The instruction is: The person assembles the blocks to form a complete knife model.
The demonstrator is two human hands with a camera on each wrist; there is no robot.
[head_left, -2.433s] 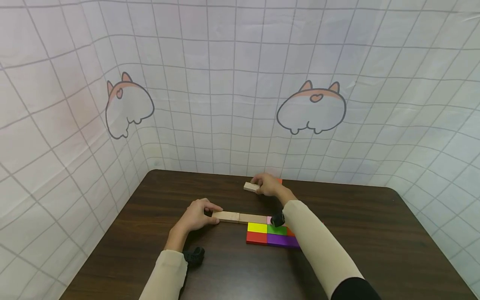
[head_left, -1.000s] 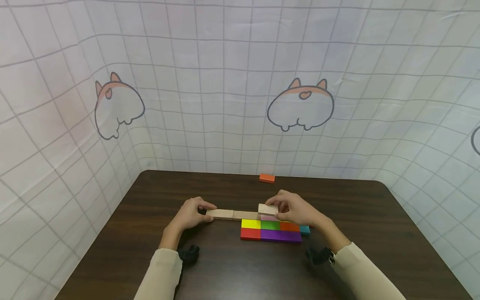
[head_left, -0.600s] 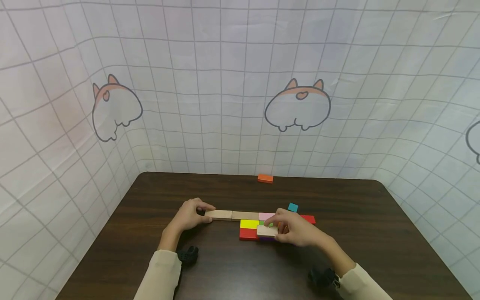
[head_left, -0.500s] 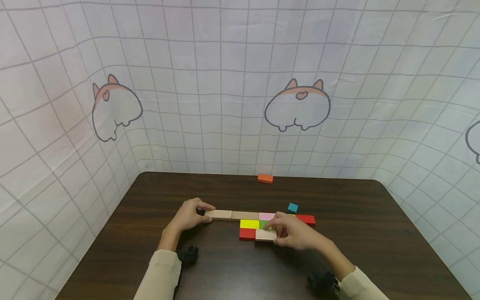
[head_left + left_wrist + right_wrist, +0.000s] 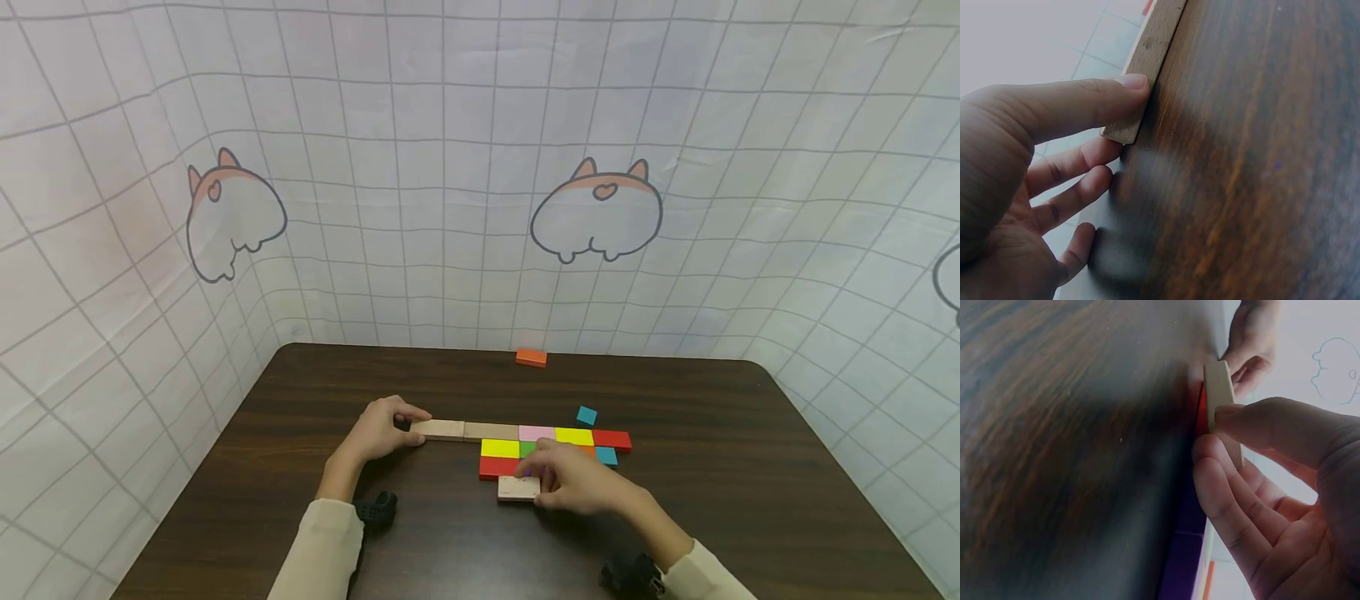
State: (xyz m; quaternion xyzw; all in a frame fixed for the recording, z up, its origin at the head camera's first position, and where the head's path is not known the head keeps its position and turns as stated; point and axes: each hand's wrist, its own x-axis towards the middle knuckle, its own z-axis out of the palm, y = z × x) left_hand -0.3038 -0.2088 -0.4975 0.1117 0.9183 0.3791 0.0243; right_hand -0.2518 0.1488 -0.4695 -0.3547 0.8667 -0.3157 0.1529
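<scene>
My left hand (image 5: 381, 430) pinches the left end of a plain wooden block (image 5: 441, 429), thumb on its near side in the left wrist view. A second wooden block (image 5: 491, 432) continues that row, followed by a pink block (image 5: 537, 433), a yellow one (image 5: 574, 437) and a red one (image 5: 612, 440). My right hand (image 5: 581, 479) pinches another plain wooden block (image 5: 518, 488) by its right end, just in front of the lower red block (image 5: 498, 467). In the right wrist view this held block (image 5: 1217, 394) overlaps the red and purple blocks (image 5: 1184, 550). Part of the coloured rows is hidden behind my right hand.
A small blue block (image 5: 587, 415) lies behind the rows, and another blue block (image 5: 606, 456) ends the second row. An orange block (image 5: 531, 357) sits at the table's back edge. A white grid-patterned curtain (image 5: 420, 208) rises behind the dark wooden table (image 5: 420, 542).
My right hand has brought a wooden block from the back of the table, over the coloured rows, to their front side. My left hand keeps its pinch on the row's left end.
</scene>
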